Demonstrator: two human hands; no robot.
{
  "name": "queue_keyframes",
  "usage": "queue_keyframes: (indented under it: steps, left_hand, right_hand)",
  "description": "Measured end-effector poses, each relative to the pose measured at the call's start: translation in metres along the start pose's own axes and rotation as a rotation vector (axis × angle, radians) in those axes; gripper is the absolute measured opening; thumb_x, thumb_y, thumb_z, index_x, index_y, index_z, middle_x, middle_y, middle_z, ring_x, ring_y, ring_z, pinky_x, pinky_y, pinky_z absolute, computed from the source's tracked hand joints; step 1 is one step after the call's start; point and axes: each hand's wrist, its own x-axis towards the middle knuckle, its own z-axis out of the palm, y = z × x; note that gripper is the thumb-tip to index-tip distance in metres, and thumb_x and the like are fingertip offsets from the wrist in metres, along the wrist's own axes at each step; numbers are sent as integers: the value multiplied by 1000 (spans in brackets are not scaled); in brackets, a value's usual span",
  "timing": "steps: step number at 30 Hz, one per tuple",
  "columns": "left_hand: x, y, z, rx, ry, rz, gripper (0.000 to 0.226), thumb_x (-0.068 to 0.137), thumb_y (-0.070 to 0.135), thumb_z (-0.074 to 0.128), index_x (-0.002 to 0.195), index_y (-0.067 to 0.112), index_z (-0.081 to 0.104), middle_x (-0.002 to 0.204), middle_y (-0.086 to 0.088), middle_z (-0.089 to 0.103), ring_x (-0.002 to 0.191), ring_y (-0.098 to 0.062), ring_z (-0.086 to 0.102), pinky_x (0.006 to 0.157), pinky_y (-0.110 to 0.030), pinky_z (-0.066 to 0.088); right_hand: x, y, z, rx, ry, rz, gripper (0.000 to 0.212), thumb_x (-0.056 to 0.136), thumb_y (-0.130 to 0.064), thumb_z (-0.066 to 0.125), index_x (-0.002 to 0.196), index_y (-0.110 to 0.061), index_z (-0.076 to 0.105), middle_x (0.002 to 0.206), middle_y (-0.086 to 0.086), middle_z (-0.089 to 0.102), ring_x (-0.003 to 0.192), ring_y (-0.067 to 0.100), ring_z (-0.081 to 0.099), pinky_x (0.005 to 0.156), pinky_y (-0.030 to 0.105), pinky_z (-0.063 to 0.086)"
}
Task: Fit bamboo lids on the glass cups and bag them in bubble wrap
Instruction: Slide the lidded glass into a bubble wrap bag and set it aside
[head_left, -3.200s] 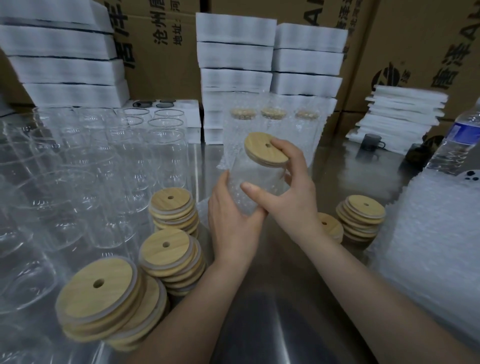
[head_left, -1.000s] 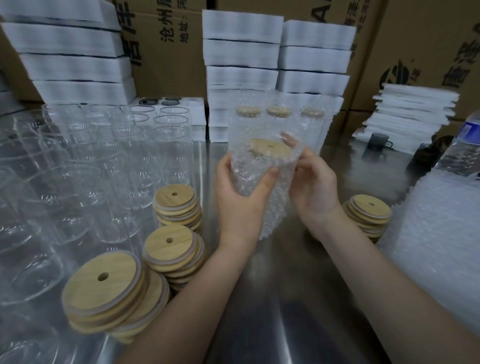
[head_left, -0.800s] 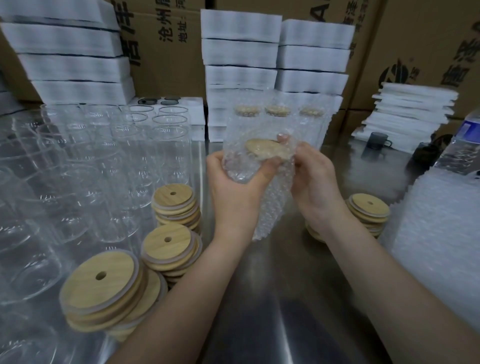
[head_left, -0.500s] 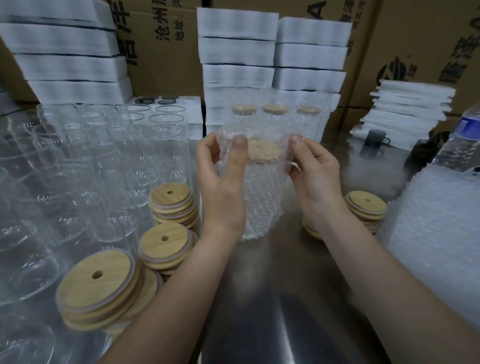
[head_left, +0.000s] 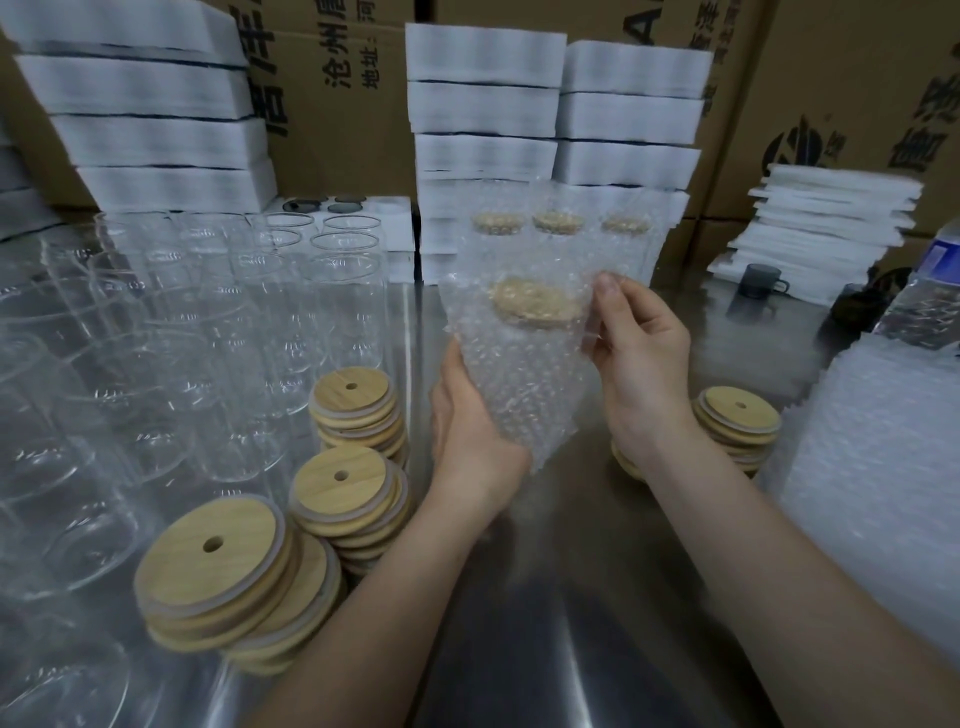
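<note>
A glass cup with a bamboo lid (head_left: 535, 304) sits inside a bubble wrap bag (head_left: 519, 364), held tilted above the steel table (head_left: 519, 623). My left hand (head_left: 467, 431) cups the bag's lower end from below. My right hand (head_left: 639, 358) pinches the bag's upper right edge beside the lid. Three bagged, lidded cups (head_left: 558, 228) stand behind. Bare glass cups (head_left: 208, 322) crowd the left side. Stacks of bamboo lids (head_left: 228, 566) lie at front left, with another lid stack (head_left: 737, 421) to the right.
A pile of bubble wrap bags (head_left: 872, 467) lies at the right edge. White foam stacks (head_left: 483, 104) and cardboard boxes (head_left: 857, 78) line the back. A water bottle (head_left: 930, 291) and a small dark mug (head_left: 761, 280) stand at the far right.
The lidded cup went into the bubble wrap bag. My left hand slid from the bag's top down under its base, and the bag now tilts with my right hand still at the top edge.
</note>
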Motion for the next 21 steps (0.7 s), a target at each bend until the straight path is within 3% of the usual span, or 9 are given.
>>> queue_keyframes:
  steps: [2, 5, 9, 12, 15, 19, 21]
  left_hand:
    - [3, -6, -3, 31, -23, -44, 108, 70, 10, 82, 150, 26, 11, 142, -4, 38, 132, -22, 42, 110, -38, 37]
    - [3, -10, -6, 102, -23, -49, 79, 76, 11, 75, 140, 25, 31, 124, 2, 54, 116, -20, 55, 86, -23, 40]
    - [3, -11, -8, 102, 69, -53, 52, 81, 12, 71, 126, 23, 48, 111, 4, 62, 99, -16, 59, 76, -23, 40]
    - [3, -10, -7, 103, 114, -81, 41, 79, 0, 63, 113, 18, 52, 107, -5, 65, 101, -25, 62, 79, -29, 47]
    - [3, -2, -8, 67, 131, -11, 51, 74, -3, 60, 121, 15, 52, 115, -8, 61, 107, -27, 59, 89, -39, 49]
    - [1, 19, -12, -356, 134, 126, 60, 76, -4, 53, 133, 14, 50, 124, -1, 61, 115, -13, 59, 90, -26, 51]
    - [1, 30, -12, -507, 169, 148, 55, 79, 10, 52, 133, 14, 52, 127, -1, 62, 118, -12, 58, 98, -32, 49]
  right_hand:
    - [-1, 0, 1, -3, -2, -10, 13, 96, -15, 60, 102, -12, 71, 92, -2, 71, 82, 11, 65, 67, 24, 55]
    - [-2, 0, 2, -10, 0, -22, 12, 95, -14, 61, 99, -14, 72, 89, -6, 71, 80, 7, 65, 64, 21, 54]
    - [-2, 0, 1, -5, 6, -20, 12, 96, -15, 61, 98, -18, 73, 91, -5, 71, 82, 8, 65, 66, 21, 54]
    - [-1, 1, 1, -7, 18, -21, 11, 96, -17, 62, 97, -18, 73, 92, -3, 70, 80, 8, 64, 64, 20, 52]
    - [0, 0, 1, 4, 30, -16, 12, 96, -18, 62, 95, -20, 73, 94, -2, 71, 83, 9, 66, 65, 21, 53]
    - [0, -1, -1, 10, 42, -13, 13, 97, -19, 60, 93, -21, 73, 95, 1, 70, 85, 12, 66, 68, 23, 55]
    - [0, -1, 0, -7, 51, -15, 13, 97, -19, 60, 93, -21, 72, 94, 0, 70, 85, 13, 65, 68, 24, 54]
